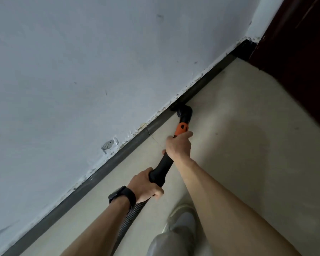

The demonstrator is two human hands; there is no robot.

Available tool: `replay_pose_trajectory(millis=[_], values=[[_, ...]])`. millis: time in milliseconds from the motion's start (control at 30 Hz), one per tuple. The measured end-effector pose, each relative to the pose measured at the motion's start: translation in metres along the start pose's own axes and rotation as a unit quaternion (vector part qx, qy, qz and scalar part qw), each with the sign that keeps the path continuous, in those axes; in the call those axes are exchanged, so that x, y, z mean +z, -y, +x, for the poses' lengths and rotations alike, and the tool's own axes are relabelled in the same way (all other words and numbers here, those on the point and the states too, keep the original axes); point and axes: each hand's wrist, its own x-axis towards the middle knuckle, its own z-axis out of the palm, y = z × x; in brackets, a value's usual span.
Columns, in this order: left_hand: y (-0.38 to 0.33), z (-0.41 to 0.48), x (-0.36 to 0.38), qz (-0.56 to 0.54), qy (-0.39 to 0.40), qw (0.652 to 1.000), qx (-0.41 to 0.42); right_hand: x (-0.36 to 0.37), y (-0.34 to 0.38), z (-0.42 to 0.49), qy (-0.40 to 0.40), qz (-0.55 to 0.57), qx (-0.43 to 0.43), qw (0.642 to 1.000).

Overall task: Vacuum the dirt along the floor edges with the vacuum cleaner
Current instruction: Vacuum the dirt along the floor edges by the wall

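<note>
Black wand [163,164] inside left grip [146,185]; right grip [178,145].

Black-orange wand [174,143], grey skirting [118,157], beige floor [238,126], black watch [122,195]

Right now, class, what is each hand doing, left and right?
Left hand: gripping the vacuum tube at its lower end, by the hose.
Right hand: gripping the same tube higher up, just behind the orange collar.

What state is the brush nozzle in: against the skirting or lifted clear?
Against it: the brush nozzle touches the dark skirting, with no gap visible.
</note>
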Motion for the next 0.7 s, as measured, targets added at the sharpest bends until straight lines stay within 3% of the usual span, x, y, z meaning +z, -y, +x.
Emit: replay_pose_trajectory(millis=[267, 433, 533, 700], values=[[0.082, -0.085, -0.025, 0.078, 0.056, 0.993, -0.064, 0.051, -0.032, -0.097, 0.108, 0.024, 0.086, 0.99], [0.106, -0.132, -0.03, 0.072, 0.088, 0.991, -0.077, 0.062, -0.04, -0.141, 0.145, 0.026, 0.144, 0.979], [0.103, -0.142, -0.031, 0.076, 0.078, 0.991, -0.075, 0.051, -0.045, -0.149, 0.128, -0.009, 0.156, 0.979], [0.072, -0.134, -0.023, 0.088, 0.125, 0.986, -0.062, 0.016, -0.051, -0.138, 0.031, -0.04, 0.172, 0.984]])
